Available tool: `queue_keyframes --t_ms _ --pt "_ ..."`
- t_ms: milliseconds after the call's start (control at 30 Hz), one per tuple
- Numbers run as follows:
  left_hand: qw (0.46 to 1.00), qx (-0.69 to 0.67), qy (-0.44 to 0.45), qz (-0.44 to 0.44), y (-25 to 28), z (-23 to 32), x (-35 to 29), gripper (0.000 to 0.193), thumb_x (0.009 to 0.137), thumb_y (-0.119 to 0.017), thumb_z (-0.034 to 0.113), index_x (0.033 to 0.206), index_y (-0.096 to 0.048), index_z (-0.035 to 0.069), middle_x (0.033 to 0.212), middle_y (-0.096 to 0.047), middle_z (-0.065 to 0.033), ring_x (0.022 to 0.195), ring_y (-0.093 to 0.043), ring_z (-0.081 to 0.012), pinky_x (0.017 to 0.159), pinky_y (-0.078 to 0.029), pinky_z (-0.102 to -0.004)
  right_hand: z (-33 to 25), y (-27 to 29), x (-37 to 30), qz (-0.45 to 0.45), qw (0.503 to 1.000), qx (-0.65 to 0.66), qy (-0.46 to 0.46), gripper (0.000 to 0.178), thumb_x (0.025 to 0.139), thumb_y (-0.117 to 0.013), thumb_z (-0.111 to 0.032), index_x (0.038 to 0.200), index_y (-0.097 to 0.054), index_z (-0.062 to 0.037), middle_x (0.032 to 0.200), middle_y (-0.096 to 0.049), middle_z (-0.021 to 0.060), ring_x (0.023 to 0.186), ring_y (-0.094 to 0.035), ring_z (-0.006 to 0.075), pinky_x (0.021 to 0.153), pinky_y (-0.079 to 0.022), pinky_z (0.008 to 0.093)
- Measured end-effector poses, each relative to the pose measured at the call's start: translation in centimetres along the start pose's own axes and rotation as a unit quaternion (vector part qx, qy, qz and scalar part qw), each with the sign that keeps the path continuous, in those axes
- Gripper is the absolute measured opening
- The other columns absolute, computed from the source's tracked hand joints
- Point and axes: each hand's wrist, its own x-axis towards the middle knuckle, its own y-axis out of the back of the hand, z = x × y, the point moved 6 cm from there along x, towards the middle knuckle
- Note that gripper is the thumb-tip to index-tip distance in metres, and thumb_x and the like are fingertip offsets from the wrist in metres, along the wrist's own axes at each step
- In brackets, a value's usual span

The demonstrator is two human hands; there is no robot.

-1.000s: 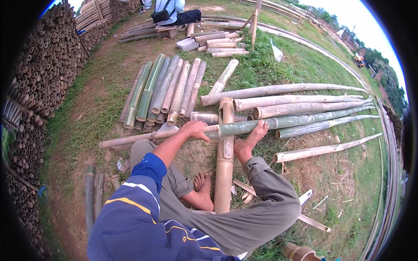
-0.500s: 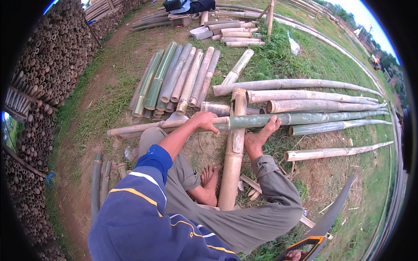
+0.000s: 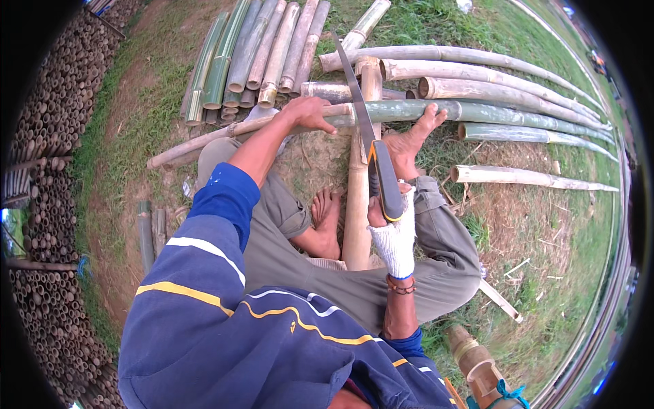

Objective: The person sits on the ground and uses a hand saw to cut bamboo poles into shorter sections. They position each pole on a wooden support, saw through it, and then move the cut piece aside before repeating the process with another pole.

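Observation:
My left hand (image 3: 308, 112) presses down on a long green bamboo pole (image 3: 477, 112) that lies across a thick tan bamboo support (image 3: 358, 204). My bare right foot (image 3: 411, 143) also rests on that pole. A white glove covers my right hand (image 3: 393, 228), which grips the dark, yellow-trimmed handle of a hand saw (image 3: 364, 129). The saw blade points away from me, its tip above the pole close to my left hand. My left foot (image 3: 328, 215) is tucked under my knee beside the support.
Several cut bamboo lengths (image 3: 259, 51) lie side by side ahead. Long curved poles (image 3: 490, 75) stretch right over the grass. A stacked wall of bamboo ends (image 3: 48, 170) runs along the left. A short bamboo piece (image 3: 477, 361) lies by my right hip.
My right hand has come up from the lower right with the saw and now holds its blade over the green pole. My head has tilted lower and closer; left hand and foot stay on the pole.

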Motion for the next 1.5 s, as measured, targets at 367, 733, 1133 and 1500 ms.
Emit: queue_keyframes --t_ms 367,733,1133,1500 --pt "0.999 0.002 0.034 0.004 1.1 0.2 -1.6 0.108 0.071 -0.090 0.067 0.151 -0.065 0.000 0.135 -0.075 -0.0283 0.127 -0.072 -0.0433 0.109 -0.056 -0.0497 3.1 -1.7 0.7 -0.027 0.994 0.069 -0.079 0.051 0.102 -0.070 0.001 0.146 -0.047 -0.0064 0.113 -0.056 0.0007 0.097 -0.058 0.0073 0.089 -0.055 0.0263" --pt "0.999 -0.012 0.049 0.002 0.6 -0.7 -1.9 0.092 0.072 -0.090 0.067 0.143 -0.072 0.012 0.124 -0.079 -0.0246 0.119 -0.075 -0.0431 0.103 -0.059 -0.0523 -0.3 0.6 -3.0 0.017 0.990 -0.143 0.008 0.059 0.101 -0.069 -0.005 0.156 -0.047 -0.0015 0.111 -0.060 0.0063 0.094 -0.062 0.0143 0.083 -0.051 0.0304" --pt "0.999 -0.003 0.036 0.019 0.5 -0.6 -1.3 0.100 0.071 -0.090 0.069 0.145 -0.070 0.005 0.124 -0.079 -0.0263 0.118 -0.076 -0.0436 0.104 -0.059 -0.0520 4.3 -2.7 5.7 -0.030 0.981 -0.188 0.048 0.065 0.097 -0.069 -0.003 0.157 -0.045 -0.0013 0.126 -0.063 0.0114 0.113 -0.064 0.0203 0.104 -0.051 0.0343" --pt "1.000 -0.019 0.023 0.003 0.2 -0.8 -1.5 0.109 0.069 -0.091 0.071 0.152 -0.066 0.005 0.124 -0.079 -0.0295 0.118 -0.076 -0.0449 0.106 -0.058 -0.0520 2.1 -2.5 0.9 -0.021 0.989 -0.143 0.023 0.065 0.097 -0.070 -0.005 0.156 -0.044 -0.0009 0.123 -0.065 0.0114 0.112 -0.064 0.0204 0.106 -0.052 0.0339"
